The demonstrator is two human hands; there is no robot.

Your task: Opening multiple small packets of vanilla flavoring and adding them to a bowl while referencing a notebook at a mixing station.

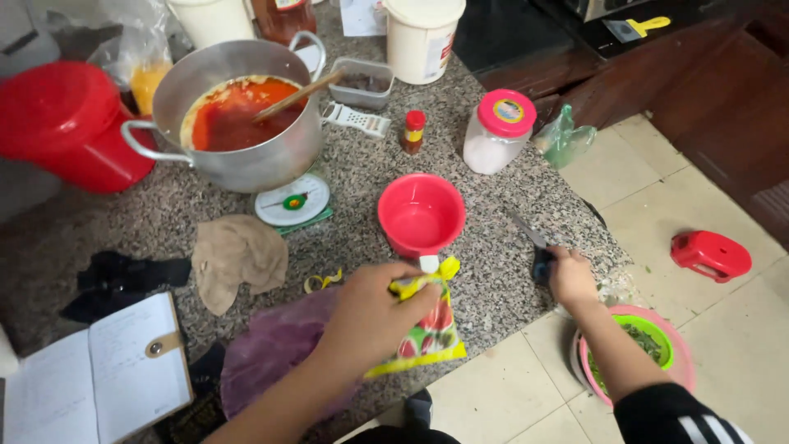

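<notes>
My left hand (371, 311) grips the top of a yellow printed packet (427, 325) that stands on the speckled granite counter (485, 271), just below a red plastic bowl (421, 214). Near the counter's right edge, my right hand (569, 275) is closed on the dark handle of a knife (532, 240) whose blade points up and to the left. A large metal pot (246, 115) of red sauce with a wooden spoon (297, 94) in it sits on a small kitchen scale (292, 201) at the upper left.
A beige cloth (238, 256), dark cloth, open notebook (90, 374) and purple bag (275, 349) lie at the left. Red bucket (62, 123), jar with pink lid (497, 131), small red-capped bottle (413, 131) and grater (357, 119) stand behind. Below the counter: a green strainer of herbs (637, 345), a red stool (711, 253).
</notes>
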